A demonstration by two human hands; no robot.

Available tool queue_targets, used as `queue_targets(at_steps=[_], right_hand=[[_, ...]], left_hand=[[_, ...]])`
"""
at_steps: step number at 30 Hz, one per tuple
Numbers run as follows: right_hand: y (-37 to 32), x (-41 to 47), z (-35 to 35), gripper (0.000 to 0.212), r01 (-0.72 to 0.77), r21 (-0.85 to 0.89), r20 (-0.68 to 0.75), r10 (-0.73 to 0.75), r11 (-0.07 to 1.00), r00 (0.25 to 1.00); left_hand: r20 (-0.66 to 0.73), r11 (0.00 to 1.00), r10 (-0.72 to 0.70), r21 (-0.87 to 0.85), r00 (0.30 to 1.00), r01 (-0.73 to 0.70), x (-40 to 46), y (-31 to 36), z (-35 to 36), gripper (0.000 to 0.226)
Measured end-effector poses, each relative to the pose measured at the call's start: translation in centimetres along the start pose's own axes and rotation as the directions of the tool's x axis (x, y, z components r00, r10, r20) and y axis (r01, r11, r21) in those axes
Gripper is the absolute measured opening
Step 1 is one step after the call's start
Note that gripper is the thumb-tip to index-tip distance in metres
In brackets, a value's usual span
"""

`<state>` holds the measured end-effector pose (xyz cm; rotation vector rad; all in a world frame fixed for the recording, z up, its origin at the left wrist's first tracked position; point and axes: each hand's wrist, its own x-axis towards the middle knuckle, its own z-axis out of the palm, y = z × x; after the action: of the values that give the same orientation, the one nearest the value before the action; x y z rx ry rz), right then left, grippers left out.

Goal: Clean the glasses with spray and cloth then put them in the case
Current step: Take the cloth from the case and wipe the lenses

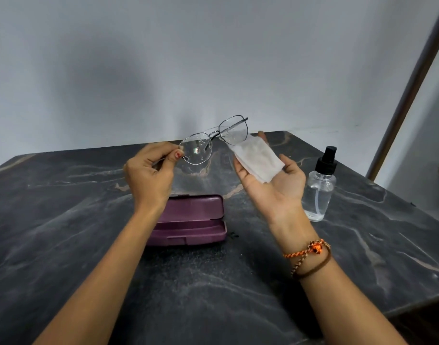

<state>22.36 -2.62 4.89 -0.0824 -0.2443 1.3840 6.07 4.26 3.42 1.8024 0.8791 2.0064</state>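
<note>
My left hand [150, 174] pinches the left end of thin metal-framed glasses [213, 140] and holds them up above the table, their lenses dotted with droplets. My right hand [275, 180] is palm up just to the right, with a folded white cloth [257, 158] lying across its fingers. The cloth's far edge sits behind the right lens. A purple glasses case [191, 220] lies open on the table beneath my left wrist. A clear spray bottle [319, 192] with a black pump top stands upright to the right of my right hand.
A dark marbled table [89, 245] carries everything, its far edge near a pale wall [163, 58]. A brown door frame [412, 90] slants up at the right. Bracelets circle my right wrist [310, 257].
</note>
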Motion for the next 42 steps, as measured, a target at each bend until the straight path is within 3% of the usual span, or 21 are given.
queue_targets(at_steps=[6,10,12,15,17,19,24,27,32,37,40,42], right_hand=[[-0.2,-0.1,0.2,0.039,-0.041,-0.051,-0.049,0.039,0.998,0.998],[0.1,0.0,-0.1,0.060,-0.058,-0.155,-0.042,0.052,0.986,0.998],[0.3,0.0,-0.3,0.049,-0.056,-0.174,-0.053,0.047,0.983,0.997],[0.5,0.3,-0.7,0.015,-0.018,-0.196,-0.143,-0.011,0.980,0.990],[0.5,0.5,-1.0,0.025,0.008,-0.210,-0.220,-0.055,0.978,0.974],[0.5,0.4,-0.9,0.015,0.029,-0.280,-0.272,-0.108,0.960,0.956],[0.5,0.5,-0.8,0.003,0.009,-0.396,-0.240,-0.113,0.918,0.964],[0.7,0.4,-0.5,0.023,0.041,-0.389,-0.167,-0.114,0.920,0.979],[0.4,0.5,-0.7,0.007,0.071,-0.397,-0.161,-0.146,0.915,0.976],[0.2,0.3,-0.6,0.014,0.053,-0.372,-0.137,-0.111,0.927,0.984],[0.0,0.1,-0.7,0.038,0.019,-0.384,-0.137,-0.077,0.923,0.988],[-0.1,0.1,-0.6,0.038,-0.011,-0.395,-0.162,-0.058,0.919,0.985]], left_hand=[[0.039,1.000,0.032,-0.002,0.999,-0.032,-0.1,0.0,-0.2,0.021],[0.044,0.996,0.085,0.021,0.995,-0.086,0.0,0.1,-0.5,0.024],[0.062,0.993,0.110,0.030,0.992,-0.113,0.0,0.1,-0.6,0.025],[0.105,0.988,0.147,0.032,0.984,-0.151,-0.1,0.0,-0.5,0.025],[0.142,0.986,0.160,0.020,0.977,-0.164,-0.3,0.2,-0.3,0.024],[0.183,0.987,0.158,0.007,0.970,-0.162,-0.6,0.5,-0.1,0.024],[0.204,0.994,0.104,0.007,0.973,-0.108,-0.8,1.0,0.0,0.023],[0.207,0.995,0.092,0.019,0.974,-0.098,-0.7,1.2,-0.1,0.022],[0.209,0.994,0.077,0.055,0.975,-0.091,-0.8,1.2,-0.1,0.012],[0.189,0.991,0.091,0.079,0.978,-0.107,-0.9,1.1,-0.1,0.011],[0.199,0.987,0.106,0.095,0.974,-0.126,-0.8,1.0,-0.3,0.010],[0.217,0.983,0.124,0.110,0.968,-0.150,-0.9,1.1,-0.3,0.009]])
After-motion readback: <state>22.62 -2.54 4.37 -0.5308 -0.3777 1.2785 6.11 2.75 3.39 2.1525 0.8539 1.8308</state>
